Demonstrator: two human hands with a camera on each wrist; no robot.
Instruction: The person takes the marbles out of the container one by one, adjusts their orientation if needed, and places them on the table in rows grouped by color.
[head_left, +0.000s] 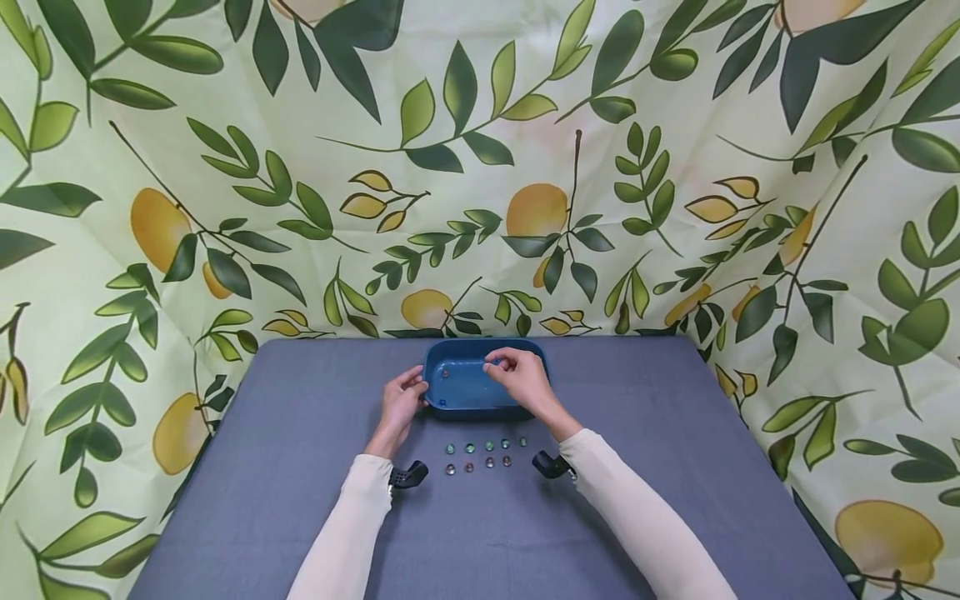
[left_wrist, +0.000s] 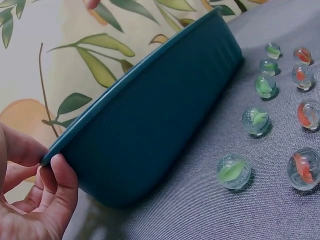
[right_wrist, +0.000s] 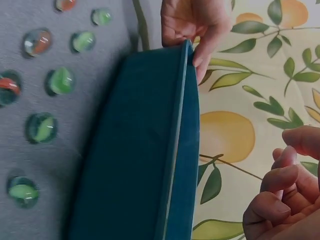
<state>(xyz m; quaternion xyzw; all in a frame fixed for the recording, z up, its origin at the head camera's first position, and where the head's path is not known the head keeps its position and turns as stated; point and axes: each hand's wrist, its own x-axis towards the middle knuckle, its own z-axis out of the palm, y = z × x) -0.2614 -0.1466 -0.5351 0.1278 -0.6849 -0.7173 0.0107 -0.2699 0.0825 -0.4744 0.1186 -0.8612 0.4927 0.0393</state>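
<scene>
Only the head view looks into the blue tub, where a small reddish marble lies near the left end; the left wrist view shows the left hand pinching the rim between thumb and fingers; the right hand hovers over the tub, fingers curled, and whether it holds anything I cannot tell; the tub, rectangular with rounded corners, sits on the gray table behind five green marbles and four orange marbles, clear glass with coloured swirls.
</scene>
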